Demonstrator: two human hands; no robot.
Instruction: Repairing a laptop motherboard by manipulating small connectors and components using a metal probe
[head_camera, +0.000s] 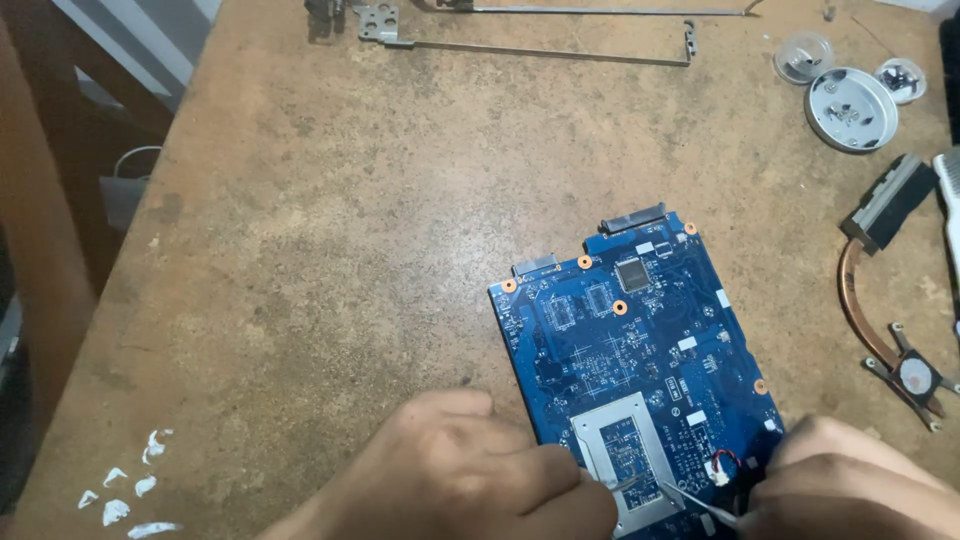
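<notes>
A blue laptop circuit board (640, 330) lies flat on the worn brown table (350, 250), with a silver metal frame (618, 455) at its near end. My left hand (470, 475) rests on the table and the board's near left corner, fingers curled; a thin metal tip shows at its fingertips over the frame. My right hand (850, 485) grips slim metal tweezers (700, 503), whose point reaches the frame's lower right corner. A small white connector with red and black wires (720, 468) sits just above the tweezers.
A copper heat pipe with its bracket (885, 320) lies right of the board. Round white and clear lids holding small parts (850, 105) sit at the far right. Two metal hinge rails (530, 45) lie along the far edge. White paste smears (130, 485) mark the near left corner.
</notes>
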